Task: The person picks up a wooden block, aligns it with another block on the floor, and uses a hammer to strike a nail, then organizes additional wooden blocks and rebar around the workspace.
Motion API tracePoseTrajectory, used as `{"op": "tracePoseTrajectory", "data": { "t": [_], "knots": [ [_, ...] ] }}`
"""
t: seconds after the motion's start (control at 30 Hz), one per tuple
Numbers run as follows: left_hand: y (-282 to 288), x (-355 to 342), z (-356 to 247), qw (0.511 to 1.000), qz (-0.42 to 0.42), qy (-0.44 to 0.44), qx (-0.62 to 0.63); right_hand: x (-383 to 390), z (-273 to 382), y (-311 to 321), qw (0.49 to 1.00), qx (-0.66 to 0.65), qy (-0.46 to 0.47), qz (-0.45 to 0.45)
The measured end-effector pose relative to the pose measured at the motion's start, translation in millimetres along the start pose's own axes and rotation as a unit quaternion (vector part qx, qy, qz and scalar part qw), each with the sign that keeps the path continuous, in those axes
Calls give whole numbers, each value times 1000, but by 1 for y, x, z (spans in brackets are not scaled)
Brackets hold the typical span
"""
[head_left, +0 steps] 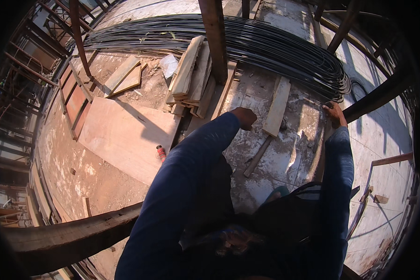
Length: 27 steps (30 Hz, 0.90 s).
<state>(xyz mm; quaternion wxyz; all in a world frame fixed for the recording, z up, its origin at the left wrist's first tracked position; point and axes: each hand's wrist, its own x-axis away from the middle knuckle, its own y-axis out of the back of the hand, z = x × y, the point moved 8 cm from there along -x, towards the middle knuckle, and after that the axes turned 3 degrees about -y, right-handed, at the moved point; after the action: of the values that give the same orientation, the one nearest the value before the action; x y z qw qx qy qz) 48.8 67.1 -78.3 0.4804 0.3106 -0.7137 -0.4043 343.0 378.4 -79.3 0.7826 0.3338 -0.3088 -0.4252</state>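
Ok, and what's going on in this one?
A person reaches forward with both hands on what looks like a building site. The left hand is curled near a plank; whether it holds anything can't be told. The right hand is by a dark beam, near the bent end of the black rods; its grip is unclear.

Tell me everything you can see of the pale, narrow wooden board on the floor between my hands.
The pale, narrow wooden board looks straight and unpainted. It lies lengthwise away from you on the dirty, white-stained floor, its far end near the bundle of long black rods or tubes. A thin brown stick shows at its near end; whether they touch is unclear. Your left hand and right hand are apart from it.
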Motion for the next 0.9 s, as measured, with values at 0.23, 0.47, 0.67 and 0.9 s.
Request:
{"op": "tracePoseTrajectory", "data": {
  "t": [0.23,0.47,0.67,0.9],
  "knots": [
    [-1,6,4,1000,17,21,13,20,43,5,999,34,25,-2],
    [1,4,-2,1000,14,14,6,22,27,8,999,-2,25,-33],
    [1,9,0,1000,-5,9,6,16,28,5,1000,4,24,-15],
    [-1,11,5,1000,-8,21,5,20,44,7,996,87,12,-27]
  ]
}}
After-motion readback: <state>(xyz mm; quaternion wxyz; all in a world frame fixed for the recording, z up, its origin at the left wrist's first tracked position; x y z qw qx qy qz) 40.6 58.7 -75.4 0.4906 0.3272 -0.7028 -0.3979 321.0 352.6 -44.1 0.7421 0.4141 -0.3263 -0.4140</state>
